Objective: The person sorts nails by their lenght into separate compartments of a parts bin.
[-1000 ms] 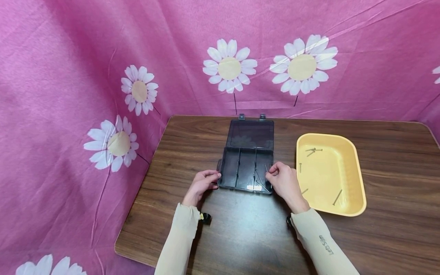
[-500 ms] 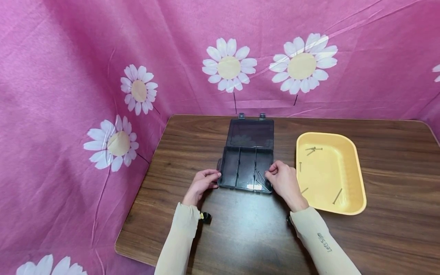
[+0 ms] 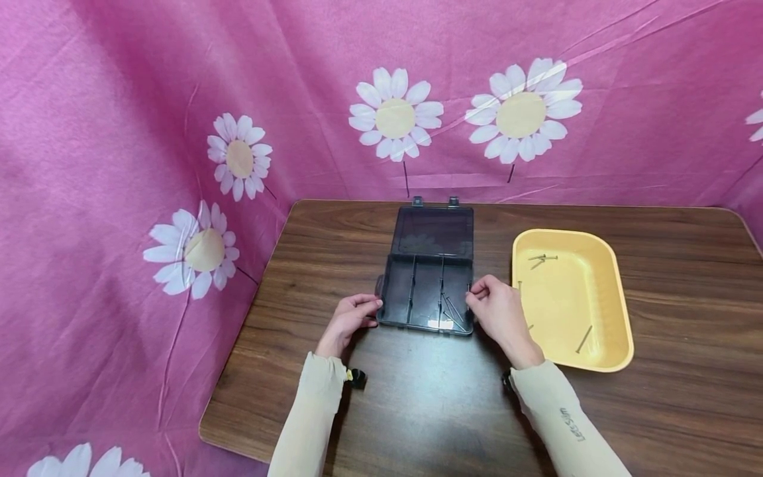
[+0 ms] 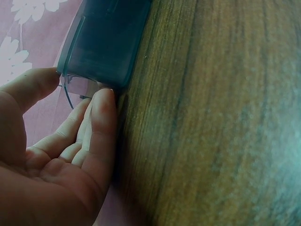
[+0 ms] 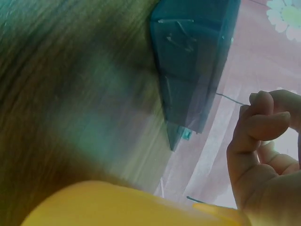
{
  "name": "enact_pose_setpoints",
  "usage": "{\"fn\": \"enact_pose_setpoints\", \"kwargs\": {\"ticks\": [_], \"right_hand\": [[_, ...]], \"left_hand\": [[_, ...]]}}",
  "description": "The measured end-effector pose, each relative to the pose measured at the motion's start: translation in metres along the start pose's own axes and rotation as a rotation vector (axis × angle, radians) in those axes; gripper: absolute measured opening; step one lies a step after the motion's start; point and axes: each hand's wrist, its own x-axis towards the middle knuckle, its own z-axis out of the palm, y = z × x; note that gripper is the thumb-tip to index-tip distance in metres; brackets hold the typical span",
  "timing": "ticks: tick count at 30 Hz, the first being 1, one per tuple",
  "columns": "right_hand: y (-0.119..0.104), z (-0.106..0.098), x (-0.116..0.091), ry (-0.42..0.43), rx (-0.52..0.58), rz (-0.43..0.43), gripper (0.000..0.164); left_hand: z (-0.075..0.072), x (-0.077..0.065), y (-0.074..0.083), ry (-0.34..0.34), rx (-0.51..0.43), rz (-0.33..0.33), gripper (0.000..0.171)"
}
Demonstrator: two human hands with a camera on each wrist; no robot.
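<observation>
A dark translucent organizer box [image 3: 427, 291] lies on the table with its lid [image 3: 434, 232] folded back. Several thin metal nails [image 3: 454, 310] rest in its right compartment. At the box's left side, my left hand [image 3: 348, 319] grips the edge; the left wrist view shows the thumb on the rim and the fingers below. My right hand [image 3: 496, 313] is just beyond the box's right wall, its fingers loosely curled. No nail shows between those fingers [image 5: 263, 127] in the right wrist view.
To the right stands a yellow tray [image 3: 624, 311] with several nails [image 3: 584, 338] scattered inside, close beside my right forearm. A pink flowered cloth [image 3: 310, 99] hangs behind and to the left of the wooden table [image 3: 417, 411].
My right hand lets go of a nail, which now lies with the others in the right compartment. The hand has then drawn slightly right. My left hand stays at the box.
</observation>
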Motion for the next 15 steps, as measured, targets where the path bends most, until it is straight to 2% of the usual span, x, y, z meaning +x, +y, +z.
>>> {"fn": "enact_pose_setpoints", "kwargs": {"ticks": [10,15], "right_hand": [[-0.001,-0.017,-0.006,-0.007,-0.009,0.016,0.011],[0.001,-0.027,-0.008,0.067,-0.049,-0.017,0.01]], "left_hand": [[0.0,0.0,-0.001,0.003,0.0,0.003,0.033],[0.0,0.0,-0.001,0.005,0.007,0.006,0.031]]}}
